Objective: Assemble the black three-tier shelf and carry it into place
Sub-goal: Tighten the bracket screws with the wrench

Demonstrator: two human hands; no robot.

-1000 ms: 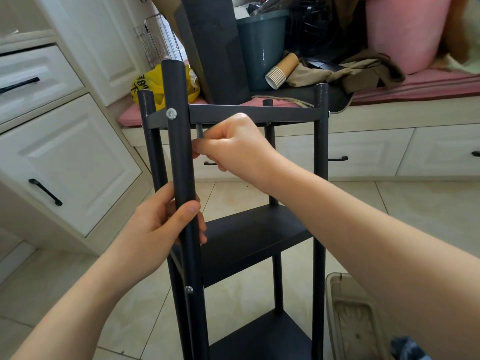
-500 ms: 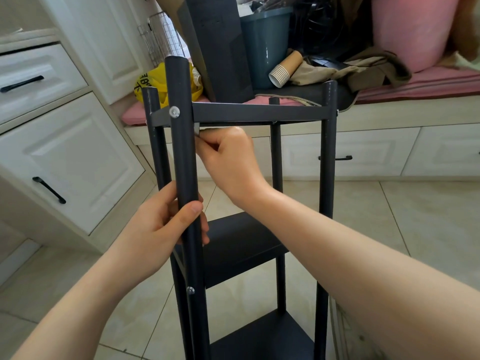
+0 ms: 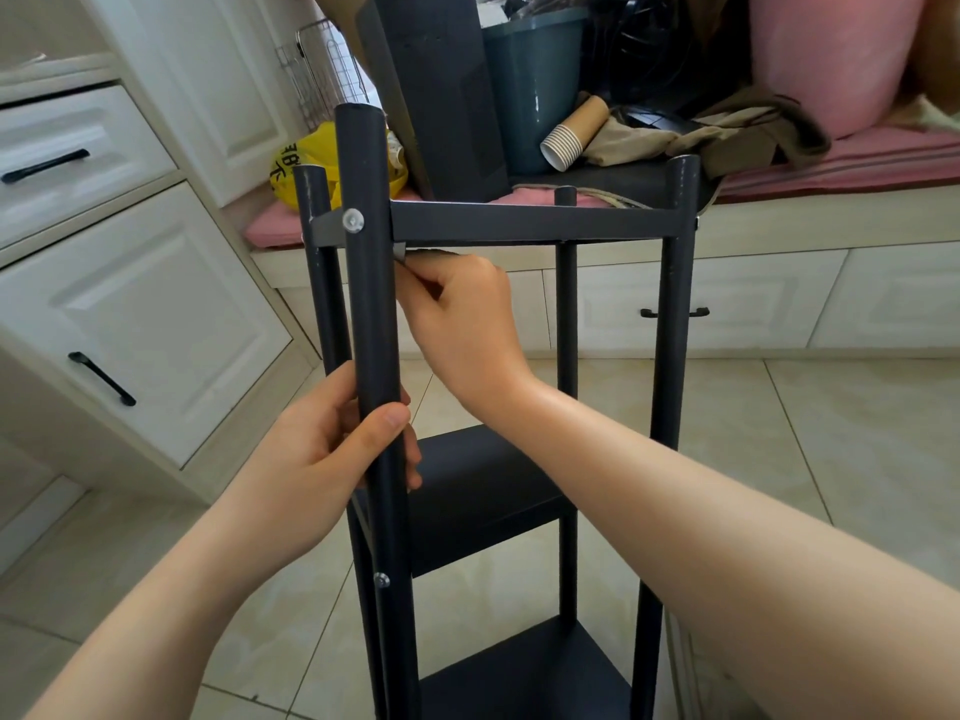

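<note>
Three-tier black shelf [image 3: 483, 491] stands upright at frame centre.
My left hand [image 3: 322, 454] wraps its front post [image 3: 369, 283]; my right hand [image 3: 462, 314] pinches a small metal piece [image 3: 400, 250] under the top rail [image 3: 530, 220].

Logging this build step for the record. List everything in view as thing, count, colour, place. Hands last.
shelf: one, black, upright on the floor, centre
near post: one, black, the shelf's front left
screws: two visible, silver, on the near post
paper cups: one stack, brown, lying on the bench
bin: one, dark teal, behind the cups
bag: one, yellow, at the bench's left end
cushion: one, pink, top right
cabinets: several, white with black handles, left and behind
left hand: one, grips the near post
right hand: one, pinches a small metal piece under the top rail
</note>
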